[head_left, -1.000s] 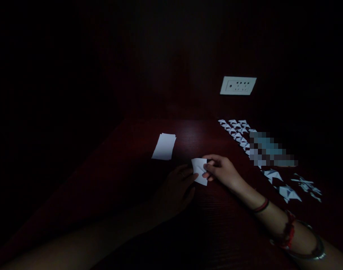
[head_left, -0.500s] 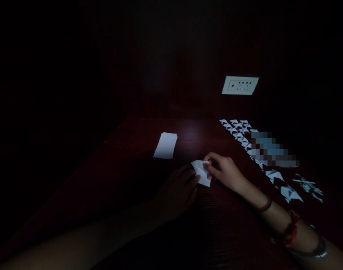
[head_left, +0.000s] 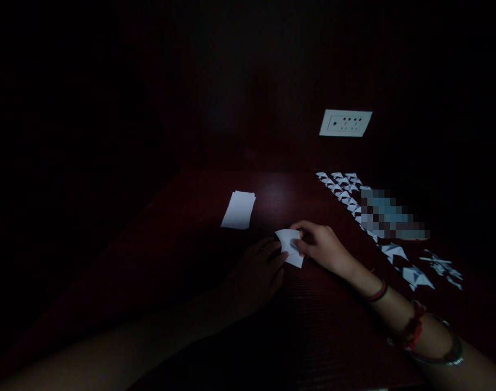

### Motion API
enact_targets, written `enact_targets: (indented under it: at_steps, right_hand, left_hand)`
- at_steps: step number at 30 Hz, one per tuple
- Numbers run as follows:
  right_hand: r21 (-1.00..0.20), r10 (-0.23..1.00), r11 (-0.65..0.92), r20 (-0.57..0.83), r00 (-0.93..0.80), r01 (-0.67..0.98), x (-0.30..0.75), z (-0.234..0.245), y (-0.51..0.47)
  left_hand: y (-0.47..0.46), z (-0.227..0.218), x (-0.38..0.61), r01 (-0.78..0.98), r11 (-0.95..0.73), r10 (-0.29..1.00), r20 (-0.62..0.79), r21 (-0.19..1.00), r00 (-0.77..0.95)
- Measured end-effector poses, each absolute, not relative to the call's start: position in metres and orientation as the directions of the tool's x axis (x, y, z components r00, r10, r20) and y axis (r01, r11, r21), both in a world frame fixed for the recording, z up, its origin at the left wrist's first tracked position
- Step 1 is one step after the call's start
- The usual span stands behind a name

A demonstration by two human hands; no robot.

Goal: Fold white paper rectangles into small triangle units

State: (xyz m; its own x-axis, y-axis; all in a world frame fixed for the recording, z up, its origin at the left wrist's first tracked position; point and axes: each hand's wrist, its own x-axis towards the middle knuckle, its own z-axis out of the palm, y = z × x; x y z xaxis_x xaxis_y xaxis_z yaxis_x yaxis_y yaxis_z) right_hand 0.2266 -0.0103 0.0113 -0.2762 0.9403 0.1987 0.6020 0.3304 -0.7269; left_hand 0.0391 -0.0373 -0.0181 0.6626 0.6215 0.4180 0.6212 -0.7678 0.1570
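The loosely curled left hand and pinching right hand hold a creased white paper sheet, a rectangular white paper stack lying nearer the far edge of the dark-red table.

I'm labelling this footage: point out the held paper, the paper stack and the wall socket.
Held paper [head_left: 288, 240]: head view, middle of its face.
Paper stack [head_left: 239, 210]: head view, top sheet's middle.
Wall socket [head_left: 345, 123]: head view, middle of the faceplate.

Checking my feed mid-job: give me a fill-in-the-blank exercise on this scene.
1. The left hand and right hand both touch a sheet coloured ____.
2. In view, the stack lies to the ____ of the folded papers.
3. The bracelets are on the ____ arm.

Missing words: white; left; right.
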Motion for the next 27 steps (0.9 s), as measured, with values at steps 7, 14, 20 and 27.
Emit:
enact_targets:
  at_steps: [7,14,20,27]
  right_hand:
    - [-0.872,0.987,0.078,-0.003,-0.163,0.483,0.225,0.004,-0.005]
    - [-0.942,0.960,0.055,-0.041,-0.276,0.332,0.229,0.010,-0.009]
    - [-0.952,0.922,0.025,-0.096,-0.376,0.304,0.233,0.012,-0.007]
    - [-0.952,0.916,0.003,-0.120,-0.382,0.307,0.233,0.013,-0.007]
  left_hand:
    - [-0.037,-0.014,0.041,0.569,-0.809,0.571,0.421,0.144,0.705]
    - [-0.039,-0.010,0.041,0.565,-0.803,0.590,0.394,0.190,0.705]
    - [-0.041,-0.007,0.042,0.608,-0.735,0.677,0.377,0.301,0.632]
    - [-0.038,-0.007,0.040,0.579,-0.679,0.731,0.333,0.451,0.596]
